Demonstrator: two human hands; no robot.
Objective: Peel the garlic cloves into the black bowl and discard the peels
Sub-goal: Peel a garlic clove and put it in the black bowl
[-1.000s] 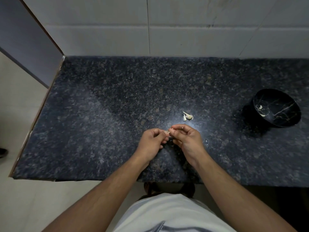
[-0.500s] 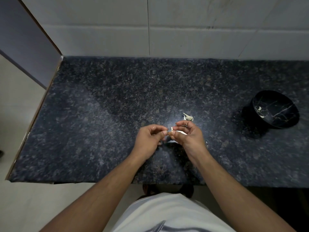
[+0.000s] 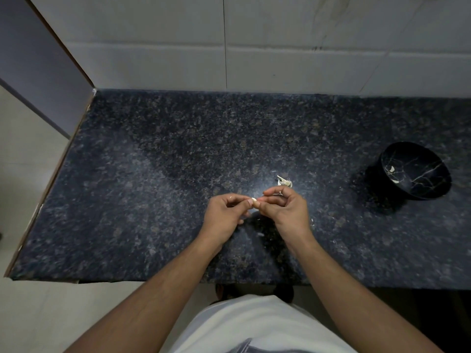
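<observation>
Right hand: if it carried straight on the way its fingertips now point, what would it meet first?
The right hand points left, so it would likely first meet the garlic clove pinched between both hands, then the left hand; depth is hard to judge.

Both forearms reached forward; the left hand (image 3: 224,215) and right hand (image 3: 285,212) met fingertip to fingertip, fingers curled, pinching.

No readable text, label, brand, number or sign appears anywhere in view
</observation>
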